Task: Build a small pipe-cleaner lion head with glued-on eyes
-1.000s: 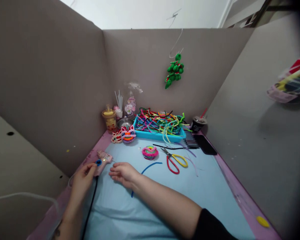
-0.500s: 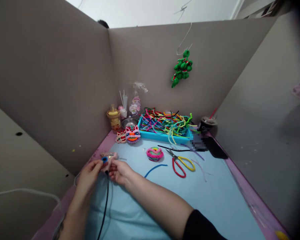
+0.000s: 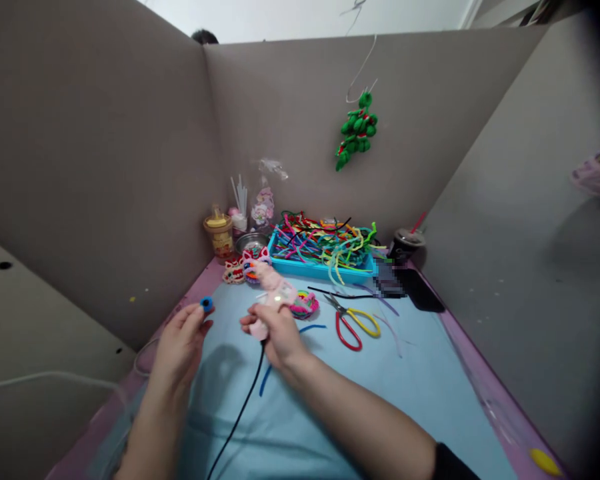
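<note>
My left hand [image 3: 184,333] pinches a small blue ring with a dark centre [image 3: 207,305], held up at the left of the table. My right hand [image 3: 277,333] is closed around the handle of a pink hot glue gun [image 3: 280,293], and a black cord [image 3: 245,405] runs down from it. The gun is lifted over the cloth and partly hides a round pink and rainbow pipe-cleaner piece [image 3: 306,305]. Below my right wrist, a blue pipe cleaner [image 3: 265,382] lies partly covered. Red and yellow handled scissors [image 3: 350,323] rest farther right.
At the back stands a blue tray [image 3: 325,272] heaped with pipe cleaners. Lion-head figures [image 3: 235,271], a lidded cup [image 3: 220,233] and a metal bowl [image 3: 251,243] are left of it. A dark phone [image 3: 420,291] and drink cup [image 3: 405,245] stand right. Grey partitions [image 3: 280,100] enclose the table.
My right hand has swung right and up with the glue gun, away from my left hand. The blue ring stays in my left fingers, now apart from the gun.
</note>
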A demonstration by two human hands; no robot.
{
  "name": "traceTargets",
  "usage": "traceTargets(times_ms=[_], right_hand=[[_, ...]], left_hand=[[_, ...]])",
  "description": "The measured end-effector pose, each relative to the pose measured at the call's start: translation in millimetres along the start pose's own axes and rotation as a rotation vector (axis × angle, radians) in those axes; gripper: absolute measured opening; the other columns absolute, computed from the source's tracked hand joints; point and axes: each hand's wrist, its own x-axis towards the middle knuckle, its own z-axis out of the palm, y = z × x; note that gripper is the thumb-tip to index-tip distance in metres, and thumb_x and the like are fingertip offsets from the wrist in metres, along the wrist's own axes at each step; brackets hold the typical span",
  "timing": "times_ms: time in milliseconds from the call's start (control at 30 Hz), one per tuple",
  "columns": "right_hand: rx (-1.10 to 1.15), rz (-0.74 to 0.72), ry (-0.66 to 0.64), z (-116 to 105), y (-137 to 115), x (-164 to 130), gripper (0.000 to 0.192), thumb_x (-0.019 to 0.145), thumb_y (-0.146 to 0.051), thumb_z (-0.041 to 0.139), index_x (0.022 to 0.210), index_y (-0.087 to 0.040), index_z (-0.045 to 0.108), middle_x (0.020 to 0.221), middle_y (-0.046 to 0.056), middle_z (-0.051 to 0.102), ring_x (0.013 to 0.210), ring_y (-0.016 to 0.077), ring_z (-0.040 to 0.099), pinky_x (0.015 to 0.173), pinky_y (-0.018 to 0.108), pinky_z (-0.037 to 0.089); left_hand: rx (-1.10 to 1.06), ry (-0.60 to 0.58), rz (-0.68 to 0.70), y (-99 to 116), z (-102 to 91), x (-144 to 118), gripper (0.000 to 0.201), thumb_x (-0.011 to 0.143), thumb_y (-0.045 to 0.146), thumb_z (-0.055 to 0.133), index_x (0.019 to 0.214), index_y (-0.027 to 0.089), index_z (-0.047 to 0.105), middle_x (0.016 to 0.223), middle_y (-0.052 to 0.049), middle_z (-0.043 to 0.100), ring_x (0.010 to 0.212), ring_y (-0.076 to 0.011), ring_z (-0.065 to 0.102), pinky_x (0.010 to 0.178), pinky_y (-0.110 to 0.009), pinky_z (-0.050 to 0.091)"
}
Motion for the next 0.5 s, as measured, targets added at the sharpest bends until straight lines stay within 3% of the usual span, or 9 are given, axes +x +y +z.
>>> traceTargets(times_ms=[67, 133, 233, 300, 400, 500], right_hand=[[-0.031, -0.172, 0.069, -24, -23, -4, 0.023, 0.061, -0.03, 0.068, 0.074, -0.014, 0.057, 0.056, 0.0, 0.062, 0.051, 0.014, 0.058, 0.053, 0.027, 0.048], [-0.06, -0.311, 0.173, -51, -40, -3, 0.027, 0.061, -0.03, 0.07, 0.079, -0.014, 0.058, 0.062, 0.001, 0.065, 0.05, 0.0121, 0.057, 0.053, 0.025, 0.047], [-0.101, -0.336, 0.281, -92, -53, 3, 0.035, 0.061, -0.031, 0.071, 0.09, -0.015, 0.057, 0.052, -0.004, 0.059, 0.046, 0.0121, 0.053, 0.049, 0.024, 0.044], [-0.175, -0.341, 0.333, -111, -53, 9, 0.035, 0.063, -0.03, 0.07, 0.091, -0.015, 0.057, 0.046, -0.007, 0.053, 0.045, 0.0114, 0.05, 0.048, 0.023, 0.041], [-0.201, -0.356, 0.378, -124, -45, 17, 0.036, 0.06, -0.029, 0.073, 0.09, -0.016, 0.059, 0.061, -0.004, 0.061, 0.051, 0.0119, 0.054, 0.05, 0.023, 0.043], [-0.167, -0.326, 0.356, -125, -35, 24, 0.038, 0.062, -0.031, 0.074, 0.094, -0.018, 0.061, 0.083, 0.001, 0.067, 0.066, 0.0155, 0.061, 0.055, 0.025, 0.047]], left_hand=[[0.081, -0.075, -0.019, -12, 23.9, 5, 0.033, 0.057, 0.044, 0.075, 0.074, 0.018, 0.064, 0.075, 0.0, 0.064, 0.075, -0.0139, 0.057, 0.063, -0.022, 0.043], [0.204, -0.223, -0.045, -29, 49.8, 12, 0.031, 0.062, 0.044, 0.072, 0.076, 0.017, 0.065, 0.076, -0.001, 0.064, 0.075, -0.0146, 0.057, 0.065, -0.022, 0.042], [0.328, -0.395, -0.055, -57, 85.1, 25, 0.031, 0.066, 0.045, 0.068, 0.076, 0.016, 0.066, 0.075, -0.003, 0.066, 0.075, -0.0176, 0.059, 0.069, -0.027, 0.043], [0.328, -0.415, -0.063, -73, 103.7, 34, 0.031, 0.062, 0.045, 0.07, 0.073, 0.015, 0.067, 0.084, -0.007, 0.07, 0.085, -0.0217, 0.061, 0.079, -0.031, 0.042], [0.312, -0.425, -0.065, -91, 122.6, 46, 0.03, 0.059, 0.045, 0.07, 0.065, 0.015, 0.067, 0.101, -0.011, 0.07, 0.103, -0.0266, 0.058, 0.091, -0.033, 0.038], [0.304, -0.48, -0.085, -100, 130.0, 50, 0.029, 0.06, 0.045, 0.067, 0.062, 0.016, 0.065, 0.099, -0.013, 0.071, 0.1, -0.0275, 0.061, 0.089, -0.035, 0.041]])
